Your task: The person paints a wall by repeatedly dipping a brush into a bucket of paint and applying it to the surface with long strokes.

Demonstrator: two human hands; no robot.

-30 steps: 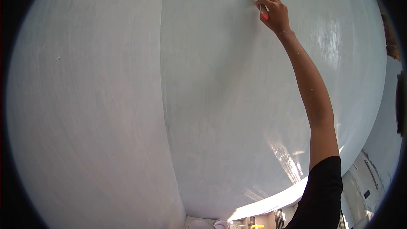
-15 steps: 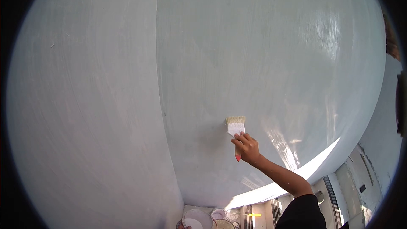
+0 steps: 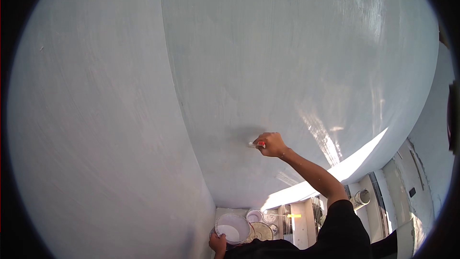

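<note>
My right hand point(image 3: 272, 145) is closed around the handle of a paintbrush point(image 3: 261, 144), whose red handle end points back toward me. The brush is close to the pale grey-blue wall point(image 3: 287, 67), its bristles mostly hidden from this angle. At the bottom of the view, my left hand point(image 3: 218, 243) grips the rim of a bucket point(image 3: 245, 226) with white paint inside.
Beside the bucket stand smaller tubs point(image 3: 254, 216) and a round lid-like thing point(image 3: 261, 231). A yellow-handled tool point(image 3: 293, 216) lies near them. Stairs point(image 3: 301, 230) descend at lower right, with a cylindrical can point(image 3: 360, 198) on them. Another wall point(image 3: 105, 115) meets at a corner on the left.
My right hand has turned the brush from bristles-up to nearly end-on and shifted slightly up and left. The view has tilted down, bringing the bucket and my left hand further into sight.
</note>
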